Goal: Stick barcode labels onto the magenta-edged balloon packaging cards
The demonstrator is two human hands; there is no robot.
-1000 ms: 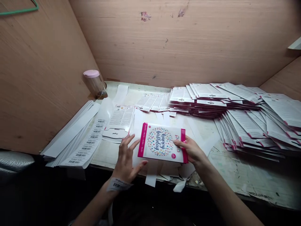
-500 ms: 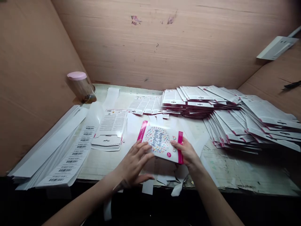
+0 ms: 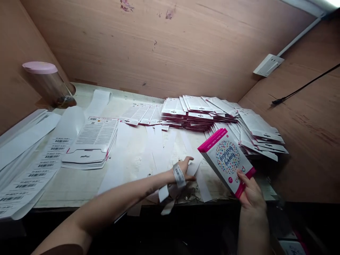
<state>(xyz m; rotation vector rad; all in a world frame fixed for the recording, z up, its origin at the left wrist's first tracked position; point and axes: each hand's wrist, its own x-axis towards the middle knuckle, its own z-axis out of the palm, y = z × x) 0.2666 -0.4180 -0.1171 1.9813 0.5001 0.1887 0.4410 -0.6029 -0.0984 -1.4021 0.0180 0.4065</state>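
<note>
My right hand (image 3: 251,189) grips a stack of flat printed packets (image 3: 225,159) by one end, thumb on top. The top packet is white with pink ends, a circle of coloured dots and the words "happy birthday". Over the white paper strips (image 3: 203,186) near the table's front edge is my left hand (image 3: 187,170), fingers apart, with nothing seen in it. A barcode label (image 3: 179,176) sits on that wrist. To the left lies a small pile of white cards (image 3: 89,141), printed side up.
Large heaps of packets (image 3: 196,106) lie at the back right. Barcode label sheets (image 3: 39,164) and paper strips spread on the left. A clear jar with a pink lid (image 3: 39,67) stands in the back left corner. Wooden panels (image 3: 132,53) enclose the table.
My right hand has moved right with the packets, which are now tilted and show as a stack. My left hand has let go of them and opened over the strips. The view has shifted right.
</note>
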